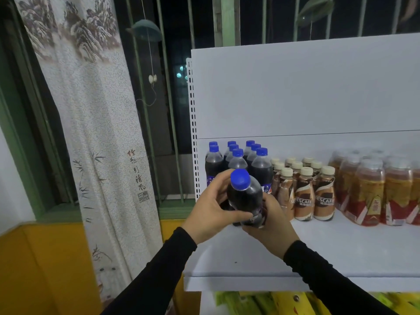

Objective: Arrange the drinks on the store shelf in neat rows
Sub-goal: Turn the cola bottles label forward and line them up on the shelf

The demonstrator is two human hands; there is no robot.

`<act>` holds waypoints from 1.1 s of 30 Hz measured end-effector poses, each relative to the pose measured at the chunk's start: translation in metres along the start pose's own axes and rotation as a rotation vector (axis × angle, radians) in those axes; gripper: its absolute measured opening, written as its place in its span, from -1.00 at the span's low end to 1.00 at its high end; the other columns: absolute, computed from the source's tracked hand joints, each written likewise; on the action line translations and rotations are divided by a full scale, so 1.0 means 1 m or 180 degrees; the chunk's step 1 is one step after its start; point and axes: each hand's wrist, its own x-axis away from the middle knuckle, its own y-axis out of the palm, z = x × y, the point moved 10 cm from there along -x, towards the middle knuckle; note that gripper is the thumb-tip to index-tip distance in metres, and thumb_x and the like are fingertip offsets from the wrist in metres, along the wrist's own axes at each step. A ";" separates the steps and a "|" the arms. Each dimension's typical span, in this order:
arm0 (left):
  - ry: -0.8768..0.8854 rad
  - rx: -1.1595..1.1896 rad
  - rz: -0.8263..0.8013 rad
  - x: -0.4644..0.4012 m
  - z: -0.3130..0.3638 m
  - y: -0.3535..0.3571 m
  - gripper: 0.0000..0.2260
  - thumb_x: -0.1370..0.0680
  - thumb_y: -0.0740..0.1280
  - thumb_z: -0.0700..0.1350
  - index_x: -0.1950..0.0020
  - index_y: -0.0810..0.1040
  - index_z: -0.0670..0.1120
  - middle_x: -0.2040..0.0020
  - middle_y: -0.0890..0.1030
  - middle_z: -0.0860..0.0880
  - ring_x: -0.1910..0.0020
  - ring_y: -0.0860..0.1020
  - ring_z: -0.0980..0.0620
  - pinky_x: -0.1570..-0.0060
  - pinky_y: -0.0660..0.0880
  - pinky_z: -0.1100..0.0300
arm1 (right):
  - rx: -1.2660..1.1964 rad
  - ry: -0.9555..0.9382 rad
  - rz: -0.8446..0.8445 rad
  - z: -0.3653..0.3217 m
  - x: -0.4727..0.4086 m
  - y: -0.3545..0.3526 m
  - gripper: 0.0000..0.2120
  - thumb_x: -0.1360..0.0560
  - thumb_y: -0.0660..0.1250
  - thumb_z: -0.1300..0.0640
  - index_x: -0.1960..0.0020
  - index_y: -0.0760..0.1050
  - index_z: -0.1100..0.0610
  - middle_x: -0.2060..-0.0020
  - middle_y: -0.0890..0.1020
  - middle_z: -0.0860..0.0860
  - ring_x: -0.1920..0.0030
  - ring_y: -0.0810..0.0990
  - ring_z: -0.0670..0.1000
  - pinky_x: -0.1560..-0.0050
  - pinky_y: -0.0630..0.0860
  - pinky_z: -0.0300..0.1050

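Observation:
A dark cola bottle with a blue cap (pixel 244 196) is held tilted toward me over the white shelf (pixel 341 251). My left hand (pixel 212 212) wraps its left side, thumb across the lower body. My right hand (pixel 271 226) cups its base from the right. Behind it, several matching blue-capped cola bottles (pixel 259 164) stand in rows at the shelf's far left. To their right stand rows of brown Nescafe coffee bottles (pixel 323 196), then amber tea bottles with red labels (pixel 368 192).
The shelf's white back panel (pixel 306 92) rises behind the drinks, with a perforated upright (pixel 193 123) at its left edge. A patterned curtain (pixel 91 123) and a barred window (pixel 163 92) lie to the left. Yellow-green packages (pixel 272 303) sit on a lower level.

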 end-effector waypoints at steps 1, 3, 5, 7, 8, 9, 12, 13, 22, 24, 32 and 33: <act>0.0007 0.0012 -0.0006 0.000 0.001 0.001 -0.26 -0.33 0.57 -0.42 -0.33 0.41 0.14 -0.21 0.61 0.25 -0.28 0.54 0.16 -0.25 0.48 0.28 | 0.0017 0.0012 -0.0004 0.002 0.000 -0.001 -0.41 -0.31 0.59 0.21 -0.22 0.38 0.00 -0.13 0.51 -0.02 -0.08 0.53 -0.23 0.00 0.45 -0.48; 0.0008 0.0050 -0.0007 -0.002 0.001 0.001 -0.26 -0.34 0.56 -0.42 -0.34 0.41 0.13 -0.21 0.62 0.20 -0.27 0.56 0.13 -0.25 0.51 0.22 | 0.0047 0.0016 -0.0029 0.004 0.001 -0.002 -0.40 -0.31 0.59 0.19 -0.25 0.39 0.02 -0.15 0.51 -0.04 -0.11 0.53 -0.15 -0.05 0.48 -0.40; -0.0033 0.0143 0.0028 -0.005 0.000 0.000 -0.27 -0.36 0.54 -0.42 -0.36 0.39 0.14 -0.21 0.63 0.16 -0.27 0.57 0.10 -0.25 0.53 0.15 | 0.0100 -0.0021 -0.0049 0.003 0.001 -0.005 -0.40 -0.31 0.58 0.19 -0.24 0.39 -0.03 -0.13 0.51 -0.08 -0.12 0.52 -0.14 -0.11 0.49 -0.31; -0.0104 0.0346 0.0081 -0.006 -0.004 -0.002 -0.30 -0.40 0.52 -0.39 -0.39 0.38 0.11 -0.23 0.63 0.10 -0.28 0.57 0.06 -0.27 0.54 0.05 | 0.0178 -0.0073 -0.0074 -0.001 0.003 -0.010 -0.39 -0.31 0.58 0.18 -0.20 0.36 -0.15 -0.10 0.51 -0.14 -0.11 0.49 -0.21 -0.07 0.44 -0.38; -0.0158 0.0460 0.0118 -0.006 -0.008 -0.003 -0.32 -0.42 0.51 -0.36 -0.42 0.37 0.08 -0.23 0.63 0.07 -0.28 0.57 0.05 -0.27 0.54 0.02 | 0.0204 -0.0104 -0.0079 -0.003 0.003 -0.013 -0.38 -0.31 0.57 0.18 -0.19 0.34 -0.20 -0.10 0.51 -0.15 -0.11 0.47 -0.25 -0.05 0.40 -0.43; -0.0217 0.0584 0.0162 -0.005 -0.011 -0.002 -0.34 -0.44 0.51 -0.32 -0.43 0.36 0.07 -0.23 0.64 0.07 -0.27 0.58 0.06 -0.26 0.55 0.02 | 0.0221 -0.0146 -0.0076 -0.005 0.004 -0.016 -0.38 -0.31 0.57 0.17 -0.20 0.35 -0.21 -0.10 0.52 -0.16 -0.12 0.46 -0.27 -0.04 0.38 -0.46; -0.0432 0.0966 0.0379 -0.002 -0.025 0.006 -0.32 -0.42 0.51 -0.26 -0.43 0.32 0.11 -0.22 0.64 0.01 -0.24 0.60 0.02 -0.19 0.59 -0.02 | 0.0407 -0.0258 -0.0057 -0.009 0.009 -0.027 -0.33 -0.29 0.58 0.16 -0.33 0.40 -0.07 -0.13 0.53 -0.13 -0.11 0.44 -0.25 -0.08 0.32 -0.51; -0.0500 0.1082 0.0502 -0.002 -0.031 0.008 -0.34 -0.43 0.51 -0.29 -0.40 0.33 0.12 -0.21 0.63 -0.02 -0.22 0.61 0.00 -0.16 0.60 -0.03 | 0.0504 -0.0294 -0.0075 -0.009 0.012 -0.029 -0.30 -0.29 0.57 0.13 -0.37 0.39 -0.02 -0.16 0.52 -0.11 -0.15 0.42 -0.21 -0.11 0.31 -0.48; -0.0673 0.1894 0.0519 -0.003 -0.046 0.040 -0.39 -0.41 0.49 -0.33 -0.37 0.37 0.02 -0.22 0.62 -0.15 -0.16 0.65 -0.12 -0.05 0.64 -0.11 | 0.0934 -0.0177 0.0014 -0.009 0.048 -0.065 -0.25 -0.36 0.49 -0.18 -0.46 0.30 -0.05 -0.27 0.42 -0.09 -0.23 0.33 -0.22 -0.18 0.24 -0.56; -0.0628 0.1988 0.0396 -0.006 -0.044 0.052 -0.36 -0.39 0.51 -0.30 -0.39 0.37 0.03 -0.22 0.63 -0.12 -0.17 0.64 -0.14 -0.06 0.62 -0.16 | 0.1132 -0.0140 0.0191 -0.015 0.064 -0.081 -0.27 -0.39 0.35 -0.33 -0.46 0.32 -0.03 -0.26 0.43 -0.08 -0.24 0.35 -0.21 -0.20 0.22 -0.56; -0.0442 0.2411 -0.0236 -0.014 -0.010 0.138 -0.31 -0.34 0.50 -0.29 -0.42 0.33 -0.06 -0.17 0.67 -0.05 -0.17 0.65 -0.08 0.08 0.63 0.06 | 0.2290 0.0293 0.1182 -0.032 0.165 -0.182 -0.39 -0.50 0.26 -0.26 -0.39 0.43 0.10 -0.24 0.48 0.03 -0.27 0.45 -0.02 -0.27 0.35 -0.24; -0.0453 0.2469 -0.0328 -0.013 -0.005 0.156 -0.28 -0.33 0.50 -0.29 -0.44 0.32 -0.04 -0.17 0.67 -0.04 -0.17 0.65 -0.07 0.09 0.63 0.06 | 0.2467 0.0342 0.1270 -0.034 0.180 -0.198 -0.40 -0.50 0.26 -0.25 -0.39 0.44 0.12 -0.23 0.49 0.06 -0.25 0.48 0.05 -0.24 0.41 -0.15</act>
